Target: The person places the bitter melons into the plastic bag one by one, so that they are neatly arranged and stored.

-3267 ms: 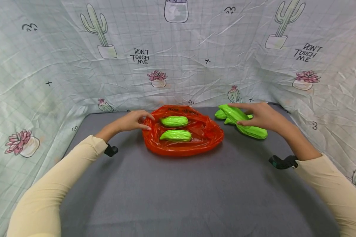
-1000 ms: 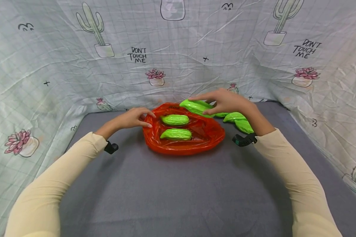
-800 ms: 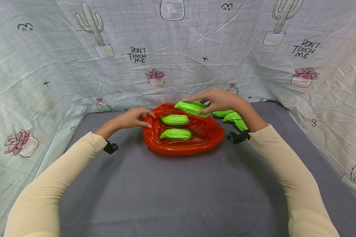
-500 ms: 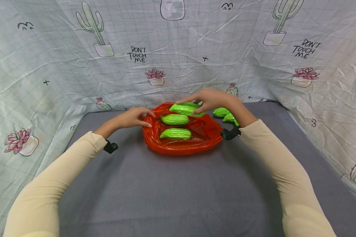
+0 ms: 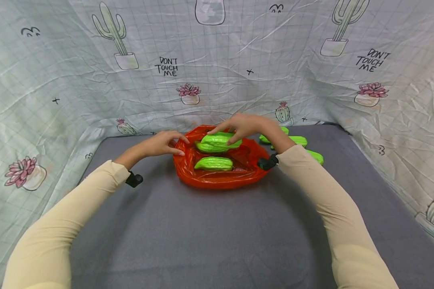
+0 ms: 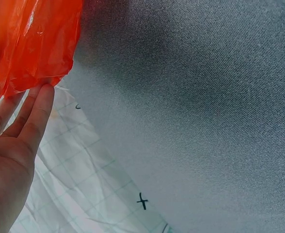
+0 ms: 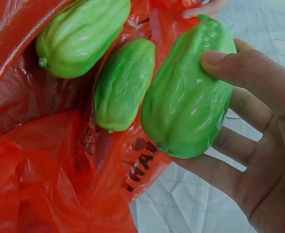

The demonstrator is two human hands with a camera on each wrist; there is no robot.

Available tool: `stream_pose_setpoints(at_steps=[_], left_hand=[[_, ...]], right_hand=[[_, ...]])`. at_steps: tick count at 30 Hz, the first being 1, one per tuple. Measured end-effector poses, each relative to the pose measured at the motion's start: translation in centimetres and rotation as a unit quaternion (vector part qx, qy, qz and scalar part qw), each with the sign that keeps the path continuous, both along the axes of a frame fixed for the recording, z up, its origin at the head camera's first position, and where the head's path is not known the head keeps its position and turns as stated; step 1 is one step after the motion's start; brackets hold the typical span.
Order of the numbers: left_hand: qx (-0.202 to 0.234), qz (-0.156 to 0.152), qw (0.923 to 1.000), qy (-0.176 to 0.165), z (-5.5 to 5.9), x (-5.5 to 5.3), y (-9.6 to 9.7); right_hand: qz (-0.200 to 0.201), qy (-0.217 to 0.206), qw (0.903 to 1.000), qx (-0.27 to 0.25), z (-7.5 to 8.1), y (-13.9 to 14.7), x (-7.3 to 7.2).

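My right hand grips a bright green, ridged bitter melon above the red plastic bag, thumb on one side and fingers on the other. Inside the open bag lie two more: a front bitter melon and a rear bitter melon, which the held one partly covers in the head view. At the bag's left rim, my left hand pinches the plastic between thumb and fingers. The left wrist view shows its fingertips against the red film.
On the grey cloth surface, several loose bitter melons lie right of the bag, partly behind my right forearm. A cactus-print fabric encloses the back and sides. Black bands sit on both wrists.
My right hand has taken a bitter melon from the pile on the right, carried it left and lowered it over the rear one in the bag. The left hand stays at the rim.
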State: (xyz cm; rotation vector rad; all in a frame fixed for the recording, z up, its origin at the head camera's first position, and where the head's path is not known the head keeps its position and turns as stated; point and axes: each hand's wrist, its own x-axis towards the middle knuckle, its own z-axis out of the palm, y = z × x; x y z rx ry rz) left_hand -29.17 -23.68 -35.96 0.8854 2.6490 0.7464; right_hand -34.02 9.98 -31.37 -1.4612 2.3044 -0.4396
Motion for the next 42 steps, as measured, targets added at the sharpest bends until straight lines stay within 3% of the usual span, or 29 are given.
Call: stream_pose_setpoints(at_steps=[23,33,42], left_hand=[[0.001,-0.005,1.0000,0.002,-0.3,0.1,-0.2],[-0.001,-0.009,1.0000,0.000,-0.2,0.0,-0.1],[-0.004,-0.009,0.9999,0.011,-0.1,-0.1,0.0]], right_hand=[[-0.016,-0.044,0.9985,0.029,-1.8,-3.1,-0.6],[-0.025,-0.029,0.9984,0.042,-2.3,-3.2,-0.6],[-0.011,-0.082,0.9956,0.044,-3.4,-3.3,-0.9]])
